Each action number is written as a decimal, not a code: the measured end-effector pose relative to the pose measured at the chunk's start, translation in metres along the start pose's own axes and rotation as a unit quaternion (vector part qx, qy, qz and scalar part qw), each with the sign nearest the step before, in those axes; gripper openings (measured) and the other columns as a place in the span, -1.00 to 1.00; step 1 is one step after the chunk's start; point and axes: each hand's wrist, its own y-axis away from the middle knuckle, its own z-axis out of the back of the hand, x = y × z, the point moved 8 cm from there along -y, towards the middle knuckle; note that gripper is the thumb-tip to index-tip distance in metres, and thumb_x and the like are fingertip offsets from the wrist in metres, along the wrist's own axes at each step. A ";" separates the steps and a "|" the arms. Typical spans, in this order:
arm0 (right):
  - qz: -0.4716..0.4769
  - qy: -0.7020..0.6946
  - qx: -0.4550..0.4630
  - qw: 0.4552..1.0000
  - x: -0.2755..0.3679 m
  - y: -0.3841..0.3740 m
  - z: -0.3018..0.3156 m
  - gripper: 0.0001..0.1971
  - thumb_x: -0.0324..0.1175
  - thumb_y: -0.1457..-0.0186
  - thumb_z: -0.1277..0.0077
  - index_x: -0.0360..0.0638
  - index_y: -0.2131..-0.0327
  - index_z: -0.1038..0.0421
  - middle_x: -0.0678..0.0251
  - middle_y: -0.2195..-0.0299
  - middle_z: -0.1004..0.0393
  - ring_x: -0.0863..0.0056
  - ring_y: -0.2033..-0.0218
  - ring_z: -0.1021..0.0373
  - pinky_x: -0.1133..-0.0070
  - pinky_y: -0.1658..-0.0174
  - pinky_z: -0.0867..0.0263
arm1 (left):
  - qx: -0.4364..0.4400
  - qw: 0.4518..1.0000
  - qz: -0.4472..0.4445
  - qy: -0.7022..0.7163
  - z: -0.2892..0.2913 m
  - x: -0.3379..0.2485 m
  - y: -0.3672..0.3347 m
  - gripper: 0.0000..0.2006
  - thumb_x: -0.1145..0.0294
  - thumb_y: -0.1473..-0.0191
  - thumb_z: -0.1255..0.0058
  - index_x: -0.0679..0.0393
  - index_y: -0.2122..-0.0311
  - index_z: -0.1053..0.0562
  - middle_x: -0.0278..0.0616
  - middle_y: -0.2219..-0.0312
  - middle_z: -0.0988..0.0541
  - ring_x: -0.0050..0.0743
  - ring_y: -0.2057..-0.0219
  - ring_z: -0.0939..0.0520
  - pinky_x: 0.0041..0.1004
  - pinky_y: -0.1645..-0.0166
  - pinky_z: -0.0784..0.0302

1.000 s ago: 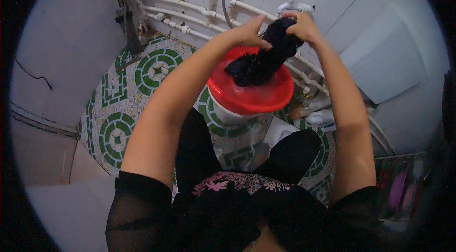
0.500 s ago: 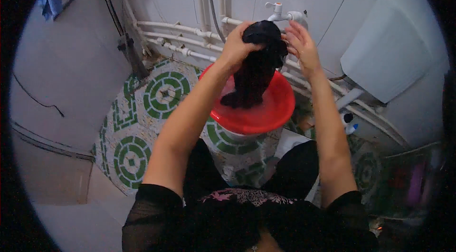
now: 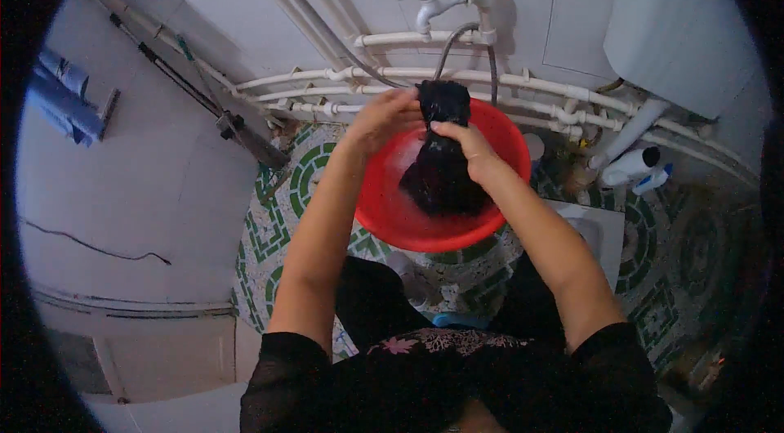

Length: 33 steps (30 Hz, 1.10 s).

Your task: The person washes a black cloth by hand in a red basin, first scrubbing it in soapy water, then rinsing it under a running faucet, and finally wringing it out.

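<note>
A wet black cloth (image 3: 441,184) hangs bunched over a red basin (image 3: 380,216), its lower part resting in cloudy, sudsy water. My right hand (image 3: 472,149) is closed around the cloth's narrowed middle, thumb across the front. Beside the upper left edge of the cloth is my left hand (image 3: 384,118), its fingers stretched toward the fabric and not wrapped round it. Whether those fingertips touch the cloth is hard to make out. The exact kind of garment does not show.
Above the basin, a white tap (image 3: 433,4) juts from the tiled wall. White pipes (image 3: 555,90) run low along it. A white bottle (image 3: 629,167) lies at the right, and a long-handled mop (image 3: 245,139) leans at the left. My knees flank the basin's near side.
The cloth has come down lower into the basin. My right hand, earlier open beside it, now grips its middle; my left hand has loosened from its top. The view has shifted.
</note>
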 end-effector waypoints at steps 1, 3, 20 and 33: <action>-0.020 -0.029 0.028 0.999 0.004 0.003 -0.009 -0.69 -0.24 0.16 -0.12 -0.16 0.30 -0.42 0.30 0.48 -0.48 0.43 0.55 -0.41 0.51 0.43 -0.37 | -0.046 0.999 -0.003 0.009 0.019 0.003 -0.005 -0.53 0.00 -0.02 0.01 0.15 0.09 -0.35 -0.20 0.30 -0.51 -0.32 0.23 -0.52 -0.29 0.06 -0.38; -0.057 -0.082 0.078 0.992 0.015 0.012 -0.020 -0.70 -0.20 0.15 -0.10 -0.16 0.33 -0.43 0.30 0.48 -0.48 0.43 0.53 -0.42 0.50 0.42 -0.38 | -0.134 0.990 -0.011 0.032 0.040 0.007 -0.014 -0.45 -0.08 0.00 0.03 0.10 0.00 -0.30 -0.16 0.20 -0.48 -0.26 0.13 -0.48 -0.22 -0.01 -0.33; 0.136 0.281 -0.011 0.950 0.009 -0.012 -0.002 -0.65 -0.20 0.13 -0.14 -0.18 0.26 -0.40 0.33 0.34 -0.46 0.46 0.39 -0.40 0.46 0.30 -0.31 | 0.019 0.869 -0.002 -0.494 -0.065 0.002 -0.069 -0.76 0.38 0.24 -0.03 0.22 0.37 -0.52 -0.09 0.46 -0.55 -0.32 0.44 -0.55 -0.39 0.29 -0.46; 0.243 0.299 -0.082 0.919 0.048 0.012 0.008 -0.43 0.05 0.21 -0.15 -0.28 0.26 -0.39 0.20 0.38 -0.50 0.34 0.34 -0.43 0.45 0.28 -0.30 | -0.027 0.963 0.028 -0.265 -0.052 0.008 -0.083 -0.48 0.05 0.08 -0.07 0.24 0.10 -0.36 -0.06 0.26 -0.51 -0.18 0.23 -0.54 -0.21 0.20 -0.46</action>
